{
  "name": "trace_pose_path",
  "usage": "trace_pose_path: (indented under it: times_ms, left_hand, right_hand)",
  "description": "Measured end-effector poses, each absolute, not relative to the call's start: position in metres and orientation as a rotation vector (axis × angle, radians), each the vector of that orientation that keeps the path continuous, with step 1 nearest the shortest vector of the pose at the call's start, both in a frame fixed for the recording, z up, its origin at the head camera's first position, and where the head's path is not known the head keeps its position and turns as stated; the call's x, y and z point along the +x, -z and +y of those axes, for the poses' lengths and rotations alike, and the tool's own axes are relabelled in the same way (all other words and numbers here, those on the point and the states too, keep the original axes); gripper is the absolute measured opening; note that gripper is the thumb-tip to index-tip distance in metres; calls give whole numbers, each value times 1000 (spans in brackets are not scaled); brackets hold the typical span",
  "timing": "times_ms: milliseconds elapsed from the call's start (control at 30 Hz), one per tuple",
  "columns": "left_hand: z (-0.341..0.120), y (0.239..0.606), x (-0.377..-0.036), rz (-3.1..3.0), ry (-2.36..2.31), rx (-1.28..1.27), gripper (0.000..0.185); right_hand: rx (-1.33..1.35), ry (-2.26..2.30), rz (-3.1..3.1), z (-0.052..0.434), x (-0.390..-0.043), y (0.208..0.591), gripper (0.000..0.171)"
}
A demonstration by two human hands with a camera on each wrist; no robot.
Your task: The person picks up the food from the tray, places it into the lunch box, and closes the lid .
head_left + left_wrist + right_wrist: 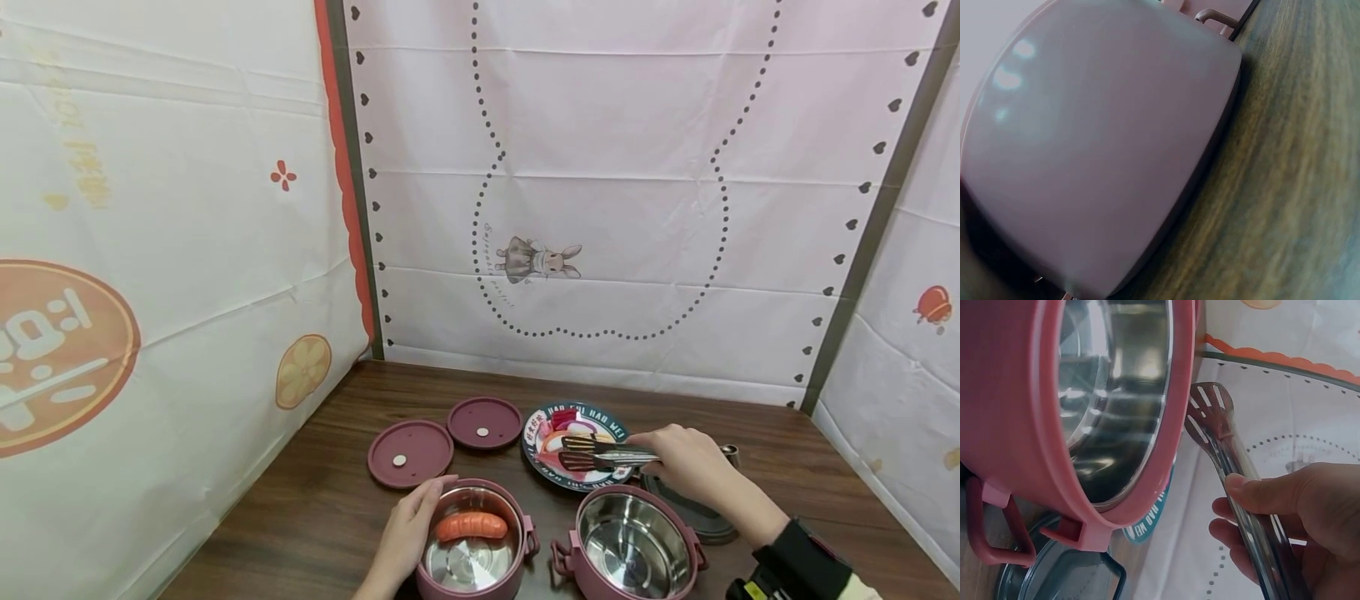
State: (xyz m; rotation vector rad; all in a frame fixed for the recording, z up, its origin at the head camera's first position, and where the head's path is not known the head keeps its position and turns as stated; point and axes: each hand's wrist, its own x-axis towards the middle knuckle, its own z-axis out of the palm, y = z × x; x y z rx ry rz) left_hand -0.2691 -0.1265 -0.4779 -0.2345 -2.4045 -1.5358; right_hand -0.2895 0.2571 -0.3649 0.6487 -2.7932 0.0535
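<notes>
In the head view my left hand point(408, 525) rests against the left side of a mauve pot point(517, 562) with a steel inside. An orange sausage point(472, 526) lies in that pot. The pot's outer wall point(1104, 137) fills much of the left wrist view. My right hand point(686, 458) grips metal tongs point(588, 454) by the arms, over a patterned plate point(534, 467) of food pieces. The tongs' slotted ends point(1210, 403) sit close together, with nothing seen between them. Below the right hand stands a second mauve pot point(637, 542), its steel floor bare.
Two round mauve lids point(410, 467) lie behind the left pot. A dark-rimmed, clear dish or lid point(708, 529) sits partly under my right forearm. Printed cloth walls point(600, 208) enclose the wooden table point(285, 517) at the back and sides.
</notes>
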Motion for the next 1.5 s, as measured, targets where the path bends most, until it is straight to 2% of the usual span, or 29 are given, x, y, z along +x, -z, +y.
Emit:
trace_pose_path:
  times_ms: [767,1500]
  left_hand:
    - [-126,476,-268,-2401,1554,-229,34]
    - [-126,478,-268,-2397,1560,-223,34]
  right_hand:
    - [656,87,-2829,240,-302,370,27]
    - [687,68,-2770,241,-293,356,34]
